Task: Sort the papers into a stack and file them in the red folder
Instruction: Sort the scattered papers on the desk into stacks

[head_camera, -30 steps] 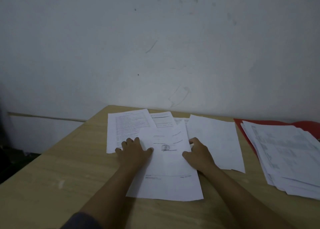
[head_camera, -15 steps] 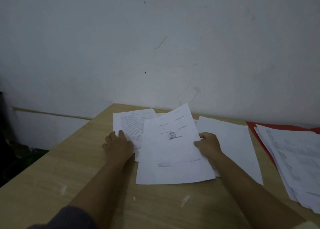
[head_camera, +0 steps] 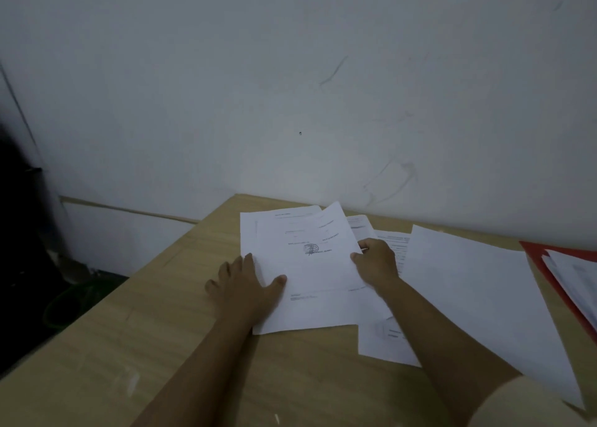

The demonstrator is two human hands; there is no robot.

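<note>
A stamped sheet (head_camera: 310,281) lies on top of a printed page at the table's far left, their edges roughly matched. My left hand (head_camera: 245,284) rests flat at the sheet's left edge, thumb on the paper. My right hand (head_camera: 376,260) pinches the sheet's right edge. Under my right forearm lies another printed sheet (head_camera: 384,339). A blank sheet (head_camera: 478,297) lies to the right, with more printed pages (head_camera: 392,242) behind my right hand. The red folder (head_camera: 536,252) lies open at the far right with a paper pile (head_camera: 575,281) on it.
The wooden table (head_camera: 129,346) stands against a white wall; its left edge drops to a dark floor with a green bin (head_camera: 64,304) below. Bare wood spreads across the front left.
My hands slid the stamped sheet left and back onto the printed page at the far left. The view has swung left, pushing the red folder to the frame's edge.
</note>
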